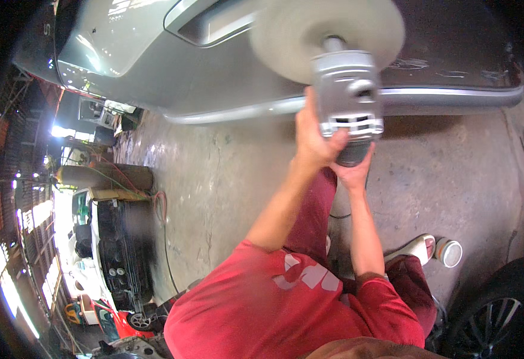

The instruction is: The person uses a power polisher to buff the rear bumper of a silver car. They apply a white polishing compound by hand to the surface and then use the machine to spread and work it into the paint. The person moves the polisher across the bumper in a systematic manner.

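Observation:
A grey power polisher is in both of my hands in front of a dark grey car body panel. My left hand wraps the left side of its housing, with the thumb near the vents. Around the rear grip, lower down, is my right hand. A large round off-white buffing pad sits on the tool's spindle, its outline blurred. The pad covers part of the panel; whether it presses on it cannot be told. Light scuff marks show on the panel to its right.
A silver trim strip edges the panel's bottom. A round tub stands beside my right shoe. Behind it is a car wheel. Gas cylinders, hoses and a vehicle with an exposed front are at left.

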Available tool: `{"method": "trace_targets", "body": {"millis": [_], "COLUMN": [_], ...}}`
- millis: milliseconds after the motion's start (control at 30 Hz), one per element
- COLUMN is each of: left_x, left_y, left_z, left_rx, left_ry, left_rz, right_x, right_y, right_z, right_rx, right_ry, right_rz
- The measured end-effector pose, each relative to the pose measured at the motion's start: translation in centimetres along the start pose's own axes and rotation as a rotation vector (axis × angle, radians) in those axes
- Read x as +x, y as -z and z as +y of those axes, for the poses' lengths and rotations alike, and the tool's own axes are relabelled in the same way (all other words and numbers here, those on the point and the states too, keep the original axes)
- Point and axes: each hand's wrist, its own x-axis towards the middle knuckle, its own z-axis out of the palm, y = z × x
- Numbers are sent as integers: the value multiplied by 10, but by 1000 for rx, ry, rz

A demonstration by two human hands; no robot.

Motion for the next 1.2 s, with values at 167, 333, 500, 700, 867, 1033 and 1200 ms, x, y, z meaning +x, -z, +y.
{"method": "trace_targets", "body": {"millis": [167,333,500,700,867,1033,1200], "left_x": [-60,-64,-61,-63,-15,32,21], "left_y": [94,157,153,73,-5,-58,-40], "left_z": [-76,-71,-66,-32,13,87,28], "left_rx": [-314,-214,-265,-206,-9,112,86], "left_ry": [241,118,105,240,18,-105,-146], "left_rz": [455,625,652,373,91,52,272], "right_x": [-10,-12,-3,-3,29,68,82], "right_y": [-45,-79,-79,-17,39,66,67], "right_z": [-5,9,-18,-22,-57,-112,-139], "right_rx": [-299,-500,-558,-431,-196,-214,-319], "right_ry": [-126,157,104,-41,21,69,80], "right_rz": [-189,-294,-371,-249,-117,-37,-123]}}
